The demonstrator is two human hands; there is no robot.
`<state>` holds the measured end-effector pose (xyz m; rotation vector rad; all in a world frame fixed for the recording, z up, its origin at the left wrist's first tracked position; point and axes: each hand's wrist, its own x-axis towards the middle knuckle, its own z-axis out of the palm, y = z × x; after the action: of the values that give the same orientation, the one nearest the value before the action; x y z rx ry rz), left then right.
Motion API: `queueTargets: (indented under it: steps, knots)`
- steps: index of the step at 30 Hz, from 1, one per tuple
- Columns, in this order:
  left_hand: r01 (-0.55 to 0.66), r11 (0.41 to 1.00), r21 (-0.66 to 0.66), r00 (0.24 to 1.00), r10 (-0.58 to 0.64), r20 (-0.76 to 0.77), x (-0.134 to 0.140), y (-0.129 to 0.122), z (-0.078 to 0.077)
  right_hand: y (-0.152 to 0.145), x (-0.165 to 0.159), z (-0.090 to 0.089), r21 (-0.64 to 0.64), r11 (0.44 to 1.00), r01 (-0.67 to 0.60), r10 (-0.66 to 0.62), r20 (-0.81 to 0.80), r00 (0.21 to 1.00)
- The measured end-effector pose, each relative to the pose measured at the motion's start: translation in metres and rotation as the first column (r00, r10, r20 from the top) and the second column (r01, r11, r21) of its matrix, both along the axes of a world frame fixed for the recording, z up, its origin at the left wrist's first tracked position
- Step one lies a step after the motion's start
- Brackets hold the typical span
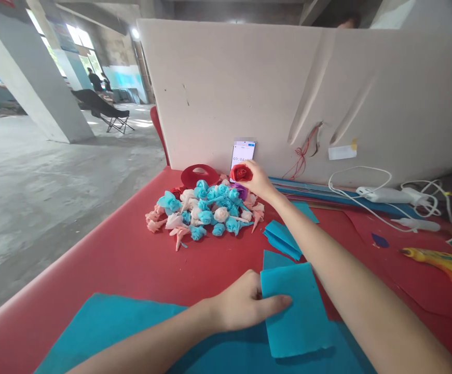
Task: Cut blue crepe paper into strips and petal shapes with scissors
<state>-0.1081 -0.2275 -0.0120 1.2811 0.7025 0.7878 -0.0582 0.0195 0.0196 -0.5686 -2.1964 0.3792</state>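
My left hand (245,304) is closed on a folded piece of blue crepe paper (298,311), thumb on top and fingers behind it. A large blue sheet (120,322) lies on the table under my forearm. Farther off, my right hand (259,179) pinches a red paper rose (241,173) above the back right of a pile of paper flowers (206,208). The flowers are blue, white and pink, with a purple one (241,191) just below the rose. More folded blue paper (282,239) rests between the pile and my right forearm.
Behind the pile, a phone (243,150) showing a timer leans on a white panel (241,78), beside a red curved piece (199,176). To the right lie a yellow glue gun (439,259), a white power strip (385,195) with cables, and red sheets (389,259) on the red table (132,265).
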Motion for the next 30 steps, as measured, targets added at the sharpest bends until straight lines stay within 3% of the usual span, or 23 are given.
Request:
queueTargets:
  steps: [5,10,14,18,22,27,28,30]
  knots:
    - [-0.004,1.0,0.019,1.0,0.004,0.014,0.0,0.001,0.0,0.009,-0.007,-0.014,-0.039,0.997,-0.065,0.069,0.098,0.993]
    - [0.005,1.0,-0.005,0.999,-0.004,0.04,0.001,0.001,0.0,0.001,0.011,-0.01,-0.128,0.991,-0.024,0.042,0.136,0.99]
    - [0.001,0.999,-0.05,0.999,0.001,0.041,0.001,0.001,-0.001,-0.025,0.043,0.003,-0.22,0.975,0.037,-0.005,0.144,0.99]
    - [-0.024,0.994,-0.11,0.999,0.028,0.033,0.0,0.0,-0.003,-0.07,0.088,0.014,-0.345,0.929,0.135,-0.104,0.106,0.989]
    - [-0.052,0.989,-0.14,0.998,0.057,0.026,-0.001,-0.002,-0.001,-0.129,0.129,0.019,-0.542,0.824,0.168,-0.138,0.096,0.986]
    - [-0.105,0.989,-0.103,0.993,0.1,-0.055,0.002,-0.002,0.002,-0.202,0.155,0.011,-0.743,0.661,0.099,0.001,0.132,0.991]
    - [-0.146,0.987,-0.061,0.985,0.139,-0.101,0.003,-0.001,0.003,-0.213,0.156,0.007,-0.786,0.616,0.058,0.037,0.103,0.994]
    - [-0.246,0.968,0.055,0.948,0.253,-0.193,0.003,0.0,0.008,-0.231,0.158,-0.004,-0.904,0.423,-0.064,0.064,-0.04,0.997]
